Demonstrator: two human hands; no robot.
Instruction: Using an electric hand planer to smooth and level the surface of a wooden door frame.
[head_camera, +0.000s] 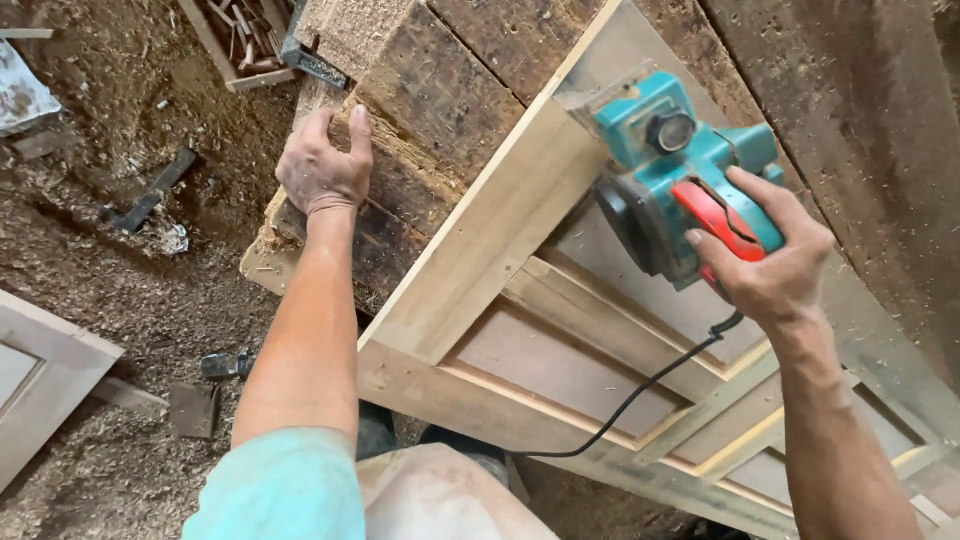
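Note:
My right hand (765, 265) grips the red handle of a teal electric hand planer (672, 160), which rests on the pale frame of a panelled wooden door (480, 250) lying flat. The planer's black cord (640, 390) runs down across the door panels. My left hand (322, 165) lies flat, fingers spread, on the dark rough planks (440, 100) of the bench beside the door's left edge, holding nothing.
Sawdust and shavings cover the ground (120, 300) at left. A pale door panel (40, 380) lies at the lower left. A wooden box of metal tools (240, 40) sits at the top. Dark metal pieces (150, 190) lie in the sawdust.

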